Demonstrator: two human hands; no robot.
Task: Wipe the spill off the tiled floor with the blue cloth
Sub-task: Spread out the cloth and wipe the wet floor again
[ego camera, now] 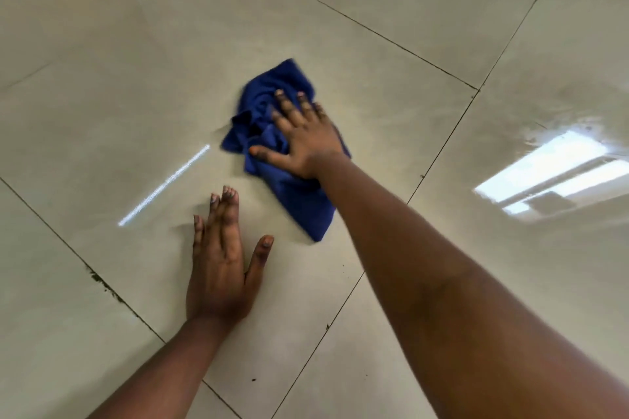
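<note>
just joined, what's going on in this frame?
A person is crouched over a glossy tiled floor, wiping it by hand. The right hand is pressed flat, fingers spread, on top of a crumpled blue cloth that lies on the tile. The left hand is flat on the bare floor nearer the person, apart from the cloth, apparently as a brace. The cloth edges look motion-blurred. No distinct puddle is visible; a wet-looking sheen shows at right, beside a window reflection.

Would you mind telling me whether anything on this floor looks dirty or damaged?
Yes: dark grime marks the grout line left of the left hand, and small dark specks dot the tile nearer the camera. No crack is visible.
</note>
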